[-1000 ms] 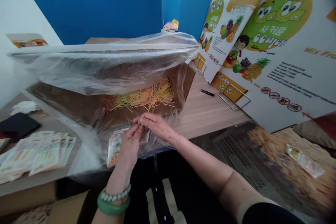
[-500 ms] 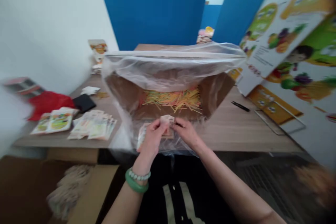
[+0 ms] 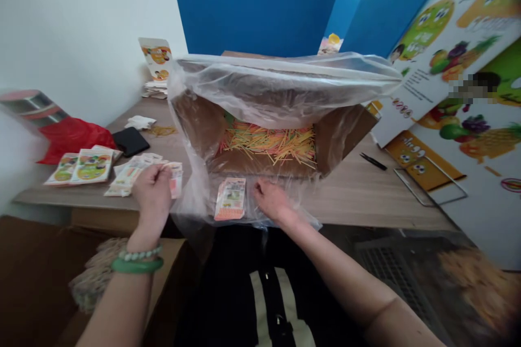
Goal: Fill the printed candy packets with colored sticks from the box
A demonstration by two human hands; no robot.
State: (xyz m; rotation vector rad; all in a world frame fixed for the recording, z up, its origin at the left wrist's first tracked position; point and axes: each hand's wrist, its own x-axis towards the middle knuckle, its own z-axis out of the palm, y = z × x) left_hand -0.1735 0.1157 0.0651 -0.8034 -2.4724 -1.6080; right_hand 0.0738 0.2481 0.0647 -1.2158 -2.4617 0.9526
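My left hand is closed above a heap of small printed packets on the left of the table. An orange-marked packet shows beside its fingers, but whether they grip it is hidden. My right hand rests on the clear plastic liner at the near edge of an open cardboard box. Its fingers are curled in, and I cannot see anything between them. Left of this hand lies a neat stack of orange-and-white packets. Thin coloured sticks fill the bottom of the box.
Larger printed pouches, a red bag and a black wallet-like item lie at the left. Black tweezers lie right of the box. Printed cartons stand at the right. A lower carton holds pale bundles.
Both hands were together on a packet in front of the box. The left has moved left to the packet heap; the right has let go and stayed by the box, uncovering the stack.
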